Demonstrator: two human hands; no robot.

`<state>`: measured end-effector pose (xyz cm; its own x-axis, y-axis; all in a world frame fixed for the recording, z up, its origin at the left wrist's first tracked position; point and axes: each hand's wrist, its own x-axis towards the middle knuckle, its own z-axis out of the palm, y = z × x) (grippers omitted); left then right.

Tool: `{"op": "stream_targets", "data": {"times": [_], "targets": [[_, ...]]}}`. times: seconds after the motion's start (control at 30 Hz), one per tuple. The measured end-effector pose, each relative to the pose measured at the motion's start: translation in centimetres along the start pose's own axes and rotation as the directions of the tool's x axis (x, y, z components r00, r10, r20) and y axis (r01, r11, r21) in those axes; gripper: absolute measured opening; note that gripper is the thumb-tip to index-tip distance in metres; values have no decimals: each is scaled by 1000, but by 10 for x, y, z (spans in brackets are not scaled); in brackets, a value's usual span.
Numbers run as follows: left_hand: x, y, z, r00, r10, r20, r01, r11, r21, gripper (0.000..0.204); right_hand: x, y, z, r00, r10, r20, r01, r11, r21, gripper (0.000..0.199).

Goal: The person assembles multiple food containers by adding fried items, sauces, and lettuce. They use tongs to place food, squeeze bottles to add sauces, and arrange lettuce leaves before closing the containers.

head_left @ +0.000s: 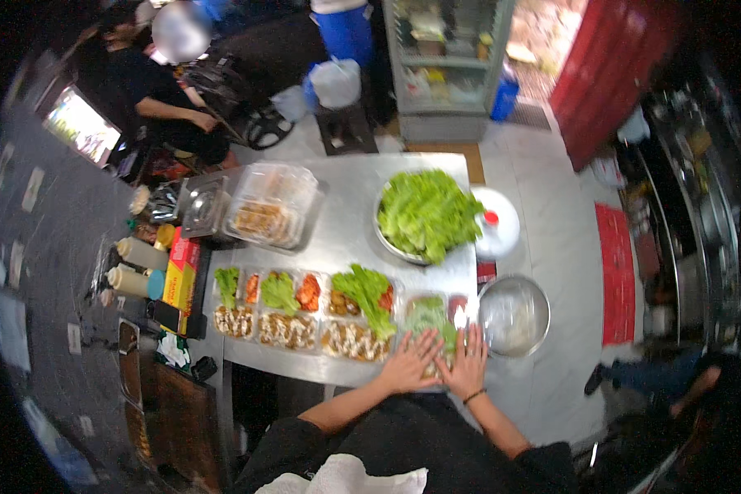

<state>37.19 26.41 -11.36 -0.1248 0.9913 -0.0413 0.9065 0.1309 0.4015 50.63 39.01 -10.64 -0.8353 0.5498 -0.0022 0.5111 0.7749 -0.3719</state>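
Resting flat and splayed wide, left grip (412, 362) and right grip (468, 364) pinch nothing, clear food box (445, 308) right under them on the table (346, 214), probably light, bendy, slippery plastic with crushable lettuce (426, 316), best held by opposite sides.

Glass-fronted fridge (449, 62) near red door (616, 70), blue barrel (343, 37), pale floor (543, 177); dark-clothed person (148, 86)

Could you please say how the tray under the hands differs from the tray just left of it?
The first tray looks hazy, apparently lidded; the neighbouring tray looks open. The left hand and right hand hide the first tray's near part; the neighbouring tray mostly shows. Both contain green lettuce.
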Motion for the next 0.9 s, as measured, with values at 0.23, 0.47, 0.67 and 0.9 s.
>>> {"op": "stream_targets", "data": {"times": [0.23,0.47,0.67,0.9], "targets": [[7,2,-6,998,-41,40,38,996,82,102,13,6,-6,998,-68,-16,69,995,69,87],[10,5,-5,998,-52,23,50,995,89,103,8,5,-2,1000,-30,3,30,998,-61,90],[28,23,-30,978,-167,124,154,982,107,110,8,39,-7,955,112,-276,58,840,540,58],[78,55,-15,996,-28,87,22,998,66,82,-1,178,66,801,594,-69,-534,763,364,30]]}}
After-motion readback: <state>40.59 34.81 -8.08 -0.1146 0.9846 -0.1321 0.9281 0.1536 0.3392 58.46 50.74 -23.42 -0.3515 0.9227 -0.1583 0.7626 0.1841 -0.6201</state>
